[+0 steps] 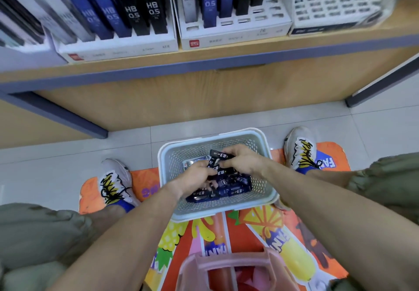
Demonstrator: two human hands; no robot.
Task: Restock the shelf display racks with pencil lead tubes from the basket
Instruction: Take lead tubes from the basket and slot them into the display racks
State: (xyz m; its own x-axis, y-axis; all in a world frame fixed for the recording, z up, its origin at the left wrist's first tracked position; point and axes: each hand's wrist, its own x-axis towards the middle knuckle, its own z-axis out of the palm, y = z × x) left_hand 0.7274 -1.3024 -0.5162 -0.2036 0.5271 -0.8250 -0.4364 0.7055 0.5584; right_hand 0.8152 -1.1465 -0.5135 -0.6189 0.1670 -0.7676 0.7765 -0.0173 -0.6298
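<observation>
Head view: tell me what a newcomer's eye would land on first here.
Both hands meet inside the pale perforated basket on the floor, the right hand pinching a dark lead tube while the left hand grips others from the heap. Under the basket lies a loud orange fruit-print mat, flanked by two painted sneakers. Above, the shelf racks hold upright HB 0.5 packs, with many slots bare to the right.
</observation>
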